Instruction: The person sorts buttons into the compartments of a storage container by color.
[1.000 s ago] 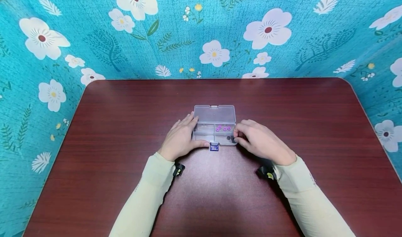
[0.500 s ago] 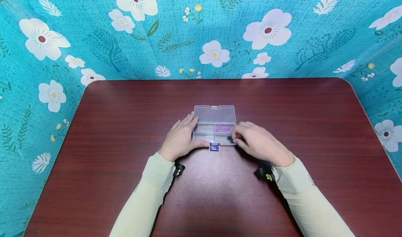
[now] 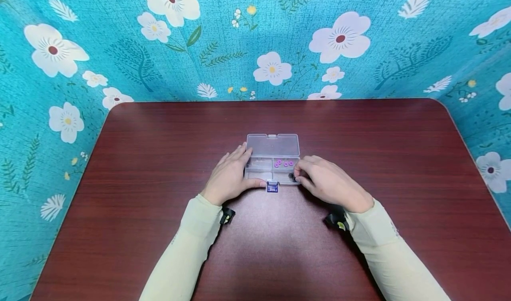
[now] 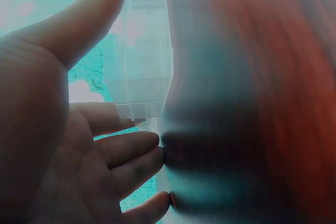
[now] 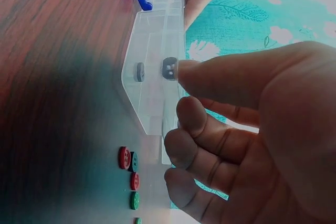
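Observation:
A clear plastic compartment box [image 3: 259,175] stands with its lid [image 3: 273,145] raised and its blue latch [image 3: 272,186] hanging at the front. My left hand [image 3: 229,177] rests at the box's left side, fingers extended, with the thumb along the front edge near the latch. My right hand [image 3: 325,179] pinches a black button [image 5: 169,68] at the front right compartment. Its thumb tip shows in the right wrist view; the index finger is largely hidden behind it. Another black button [image 5: 140,72] shows through the box wall. Several purple buttons [image 3: 285,164] lie in the back right compartment.
To the right of the box, red buttons [image 5: 124,158] and green buttons [image 5: 135,201] lie on the dark wooden table [image 3: 159,137]; in the head view the right hand covers them. A blue flowered cloth [image 3: 223,39] hangs behind the table.
My right hand has shifted slightly left from the box's right edge, taking the pinched black button over the front right compartment. The left hand and the box have stayed put.

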